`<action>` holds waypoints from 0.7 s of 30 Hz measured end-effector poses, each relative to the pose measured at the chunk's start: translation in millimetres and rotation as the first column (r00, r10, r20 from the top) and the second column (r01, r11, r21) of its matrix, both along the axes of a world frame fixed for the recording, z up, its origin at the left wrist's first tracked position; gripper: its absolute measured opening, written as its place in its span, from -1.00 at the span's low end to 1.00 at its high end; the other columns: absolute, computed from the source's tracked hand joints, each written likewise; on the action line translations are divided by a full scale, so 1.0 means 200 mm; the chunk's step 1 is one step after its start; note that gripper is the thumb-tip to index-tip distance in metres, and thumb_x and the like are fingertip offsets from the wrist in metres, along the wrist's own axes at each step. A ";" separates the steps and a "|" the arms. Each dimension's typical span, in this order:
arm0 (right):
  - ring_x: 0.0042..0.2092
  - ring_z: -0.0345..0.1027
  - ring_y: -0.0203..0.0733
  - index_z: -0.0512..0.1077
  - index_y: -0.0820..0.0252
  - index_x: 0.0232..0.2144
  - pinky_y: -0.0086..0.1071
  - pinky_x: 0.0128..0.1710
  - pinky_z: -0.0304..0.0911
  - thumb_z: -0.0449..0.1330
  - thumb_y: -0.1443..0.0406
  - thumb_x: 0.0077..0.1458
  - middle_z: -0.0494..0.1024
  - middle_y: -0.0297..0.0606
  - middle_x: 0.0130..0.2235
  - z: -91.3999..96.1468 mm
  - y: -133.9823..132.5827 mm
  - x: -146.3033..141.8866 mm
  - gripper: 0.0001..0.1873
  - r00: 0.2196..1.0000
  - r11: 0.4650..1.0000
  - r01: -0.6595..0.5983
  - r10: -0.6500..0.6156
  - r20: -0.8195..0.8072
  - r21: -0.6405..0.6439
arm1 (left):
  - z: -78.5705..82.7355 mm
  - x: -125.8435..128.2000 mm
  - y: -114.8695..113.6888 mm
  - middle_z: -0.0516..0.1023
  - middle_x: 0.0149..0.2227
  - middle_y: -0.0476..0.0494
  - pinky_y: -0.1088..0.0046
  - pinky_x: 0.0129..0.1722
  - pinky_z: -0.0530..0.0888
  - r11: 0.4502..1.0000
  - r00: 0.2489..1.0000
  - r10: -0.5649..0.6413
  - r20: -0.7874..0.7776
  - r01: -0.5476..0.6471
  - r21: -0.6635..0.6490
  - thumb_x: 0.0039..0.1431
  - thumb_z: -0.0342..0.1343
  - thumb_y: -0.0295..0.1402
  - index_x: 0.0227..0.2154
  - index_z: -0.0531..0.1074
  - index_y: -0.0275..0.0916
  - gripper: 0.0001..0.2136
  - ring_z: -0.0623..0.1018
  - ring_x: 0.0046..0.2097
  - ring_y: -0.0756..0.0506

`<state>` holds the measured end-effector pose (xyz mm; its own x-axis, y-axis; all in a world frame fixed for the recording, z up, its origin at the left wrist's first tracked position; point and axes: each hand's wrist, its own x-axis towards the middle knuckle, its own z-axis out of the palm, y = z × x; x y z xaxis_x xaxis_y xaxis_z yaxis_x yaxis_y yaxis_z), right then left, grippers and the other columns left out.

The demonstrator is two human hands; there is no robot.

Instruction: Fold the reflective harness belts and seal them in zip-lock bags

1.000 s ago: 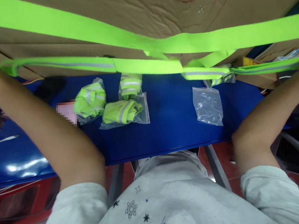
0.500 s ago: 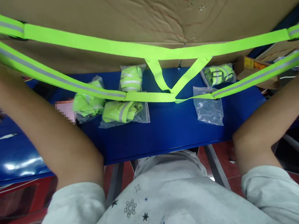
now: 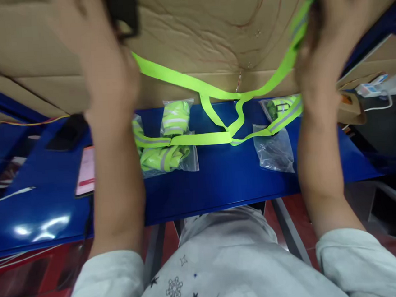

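A neon-green reflective harness (image 3: 197, 139) with grey stripes and a V-shaped joining piece sags between my two raised hands. My left hand (image 3: 106, 69), blurred at the top of the view, is closed on its left end, and a black piece (image 3: 122, 11) juts out beside it. The right end is gripped by my right hand (image 3: 327, 53), also smeared, with fingers partly cut off by the frame's edge. Below and behind the straps lie folded green harnesses in clear bags: one bag (image 3: 177, 116) at the back, another bag (image 3: 166, 159) in front. A flat clear bag (image 3: 273, 150) lies to the right.
A blue table (image 3: 204, 189) stretches before me, with a cardboard panel (image 3: 190, 31) behind it. On the left are a lit phone (image 3: 85, 170), a dark flat object (image 3: 66, 133) and a white cable (image 3: 8, 198). At right stands a small cardboard box (image 3: 351, 108).
Both hands have come inward from the sides of the view. The stretched harness has gone slack and droops between them. The phone and dark flat object now show more fully.
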<state>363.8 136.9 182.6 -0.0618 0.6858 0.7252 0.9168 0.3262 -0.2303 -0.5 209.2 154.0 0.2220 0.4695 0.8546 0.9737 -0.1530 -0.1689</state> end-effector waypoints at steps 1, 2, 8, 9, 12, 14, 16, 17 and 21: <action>0.39 0.24 -0.04 0.22 0.14 0.47 -0.08 0.37 0.22 -0.20 0.44 0.44 0.22 -0.07 0.44 -0.04 0.01 -0.08 -0.35 0.999 0.997 0.037 -0.038 0.019 0.063 | 0.01 0.09 -0.04 0.07 0.52 0.18 0.31 0.60 0.09 0.980 0.998 -0.025 0.051 0.035 -0.198 0.54 -0.33 -0.32 0.51 -0.22 -0.12 -0.45 0.01 0.49 0.12; 0.41 0.23 -0.04 0.20 0.00 0.48 -0.08 0.36 0.24 -0.17 0.50 0.37 0.22 -0.16 0.46 -0.09 0.02 -0.16 -0.27 0.996 0.999 0.029 -0.031 0.080 0.035 | 0.01 0.19 -0.09 0.00 0.56 0.05 0.24 0.58 0.13 0.934 0.995 -0.071 0.065 0.089 -0.347 0.51 -0.27 -0.37 0.52 -0.24 -0.19 -0.40 0.13 0.48 0.02; 0.40 0.20 0.05 0.13 -0.24 0.47 -0.03 0.31 0.34 -0.05 0.38 0.36 0.30 -0.40 0.44 -0.27 0.00 -0.43 -0.28 0.994 0.985 -0.066 0.078 0.071 -0.158 | -0.04 0.59 -0.37 0.37 0.34 -0.39 0.08 0.24 0.47 0.838 0.943 -0.174 0.282 0.293 -0.460 0.38 -0.15 -0.43 0.53 0.00 -0.31 -0.33 0.46 0.29 -0.41; 0.38 0.21 0.06 0.14 -0.22 0.47 -0.01 0.28 0.36 -0.06 0.39 0.35 0.30 -0.38 0.44 -0.27 -0.01 -0.44 -0.28 0.995 0.985 -0.046 0.060 0.079 -0.166 | -0.05 0.61 -0.38 0.36 0.34 -0.38 0.06 0.23 0.47 0.830 0.939 -0.170 0.299 0.300 -0.471 0.39 -0.15 -0.41 0.54 -0.02 -0.30 -0.33 0.47 0.27 -0.42; 0.37 0.22 0.04 0.13 -0.12 0.48 -0.05 0.24 0.38 -0.10 0.45 0.32 0.28 -0.29 0.45 -0.24 -0.03 -0.43 -0.25 0.987 0.988 0.039 -0.014 0.160 -0.151 | -0.05 0.60 -0.37 0.36 0.35 -0.34 0.01 0.17 0.50 0.825 0.941 -0.118 0.316 0.270 -0.496 0.39 -0.19 -0.40 0.55 -0.07 -0.23 -0.32 0.47 0.24 -0.41; 0.39 0.20 0.00 0.09 -0.04 0.50 -0.10 0.26 0.36 -0.12 0.48 0.33 0.26 -0.23 0.45 -0.22 -0.03 -0.42 -0.23 0.979 0.988 0.091 -0.066 0.190 -0.126 | -0.04 0.59 -0.37 0.32 0.39 -0.30 0.00 0.14 0.51 0.824 0.944 -0.060 0.325 0.230 -0.517 0.38 -0.21 -0.41 0.55 -0.09 -0.18 -0.31 0.47 0.24 -0.39; 0.43 0.15 -0.02 0.06 -0.06 0.52 -0.10 0.29 0.32 -0.15 0.46 0.35 0.24 -0.23 0.46 -0.21 -0.03 -0.41 -0.24 0.977 0.985 0.123 -0.099 0.187 -0.118 | -0.04 0.58 -0.38 0.27 0.42 -0.27 -0.01 0.14 0.51 0.815 0.944 -0.019 0.329 0.205 -0.542 0.36 -0.20 -0.42 0.55 -0.12 -0.15 -0.29 0.46 0.24 -0.39; 0.44 0.12 -0.02 0.05 -0.11 0.52 -0.09 0.30 0.32 -0.16 0.44 0.36 0.23 -0.26 0.47 -0.22 -0.03 -0.42 -0.25 0.979 0.984 0.125 -0.102 0.176 -0.126 | -0.04 0.59 -0.38 0.26 0.42 -0.28 -0.02 0.14 0.51 0.809 0.945 -0.014 0.325 0.202 -0.552 0.36 -0.21 -0.41 0.56 -0.13 -0.15 -0.29 0.45 0.24 -0.39; 0.45 0.06 0.06 0.08 -0.21 0.50 0.04 0.30 0.33 -0.20 0.40 0.38 0.20 -0.38 0.48 -0.25 -0.03 -0.45 -0.27 0.997 0.980 0.048 -0.035 0.069 -0.192 | -0.07 0.63 -0.38 0.32 0.37 -0.32 0.00 0.20 0.44 0.783 0.928 -0.080 0.363 0.284 -0.554 0.38 -0.21 -0.39 0.55 -0.11 -0.23 -0.31 0.41 0.26 -0.37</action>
